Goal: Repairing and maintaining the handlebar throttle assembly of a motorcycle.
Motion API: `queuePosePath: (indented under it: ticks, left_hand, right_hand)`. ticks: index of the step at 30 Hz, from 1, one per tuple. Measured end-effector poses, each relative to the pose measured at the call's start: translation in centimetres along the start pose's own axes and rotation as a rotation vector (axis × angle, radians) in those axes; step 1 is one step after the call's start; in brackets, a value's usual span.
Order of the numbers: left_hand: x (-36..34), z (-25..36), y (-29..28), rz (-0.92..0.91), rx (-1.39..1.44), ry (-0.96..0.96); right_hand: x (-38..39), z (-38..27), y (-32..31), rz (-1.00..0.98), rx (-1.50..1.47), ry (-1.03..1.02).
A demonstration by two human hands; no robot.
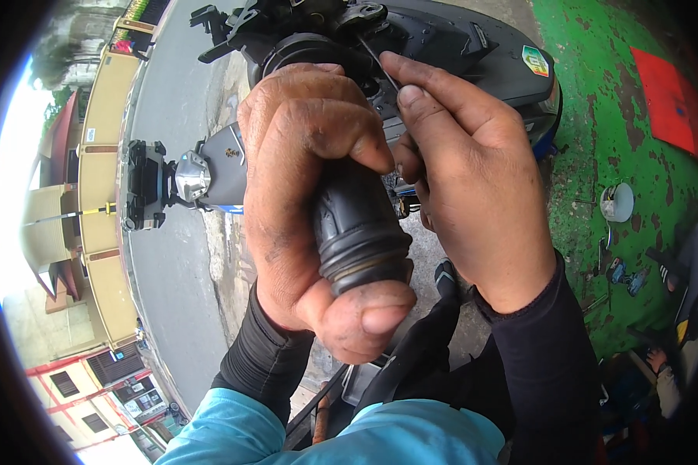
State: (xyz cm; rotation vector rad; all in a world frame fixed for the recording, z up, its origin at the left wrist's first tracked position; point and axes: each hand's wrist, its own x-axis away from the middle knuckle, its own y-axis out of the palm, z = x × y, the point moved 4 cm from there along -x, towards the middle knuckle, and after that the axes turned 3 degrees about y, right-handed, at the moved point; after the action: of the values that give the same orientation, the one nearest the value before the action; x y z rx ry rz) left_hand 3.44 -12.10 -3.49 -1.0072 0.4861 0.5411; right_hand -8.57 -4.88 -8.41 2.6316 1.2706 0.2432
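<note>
My left hand (287,201) is closed around a black ribbed rubber sleeve (353,217), with its thumb across the lower end and its curled fingers over the top. Just to the right of it, my right hand (477,186) pinches a thin dark metal rod (384,66) between thumb and index finger. The rod slants up toward the dark parts of a scooter (481,46) behind both hands; whether its far end touches them I cannot tell. Part of the sleeve is hidden by my left fingers.
Another scooter (221,174) stands behind my left hand, beside a grey road (167,287). The green floor (636,232) holds a red mat (667,101), a white container (616,203) and a drill (628,275). Part of another person (663,376) shows at the lower right.
</note>
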Motion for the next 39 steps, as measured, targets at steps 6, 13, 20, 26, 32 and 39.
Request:
queuePosePath:
  ticks: [6, 13, 20, 26, 32, 39]
  left_hand:
    - [-0.4, -0.9, -0.4, -0.027, -0.009, 0.030]
    - [-0.6, -0.8, -0.5, -0.029, -0.042, 0.051]
    - [-0.4, -0.4, 0.2, 0.042, 0.020, 0.013]
    - [-0.5, 0.2, 0.6, 0.101, 0.020, -0.037]
    - [-0.6, 0.5, 0.8, 0.070, 0.048, -0.034]
    - [-0.6, 0.6, 0.7, 0.077, 0.077, -0.036]
  right_hand:
    - [-0.2, 0.0, 0.0, -0.052, 0.017, 0.088]
    - [-0.7, 0.0, 0.0, -0.056, 0.051, 0.005]
    - [-1.0, -0.2, -0.3, -0.068, 0.109, 0.005]
    - [-1.1, -0.3, -0.7, -0.079, 0.135, -0.015]
    - [-1.6, -1.1, -2.0, -0.134, 0.321, -0.123]
    - [-2.0, -2.5, -3.0, -0.171, 0.628, -0.308]
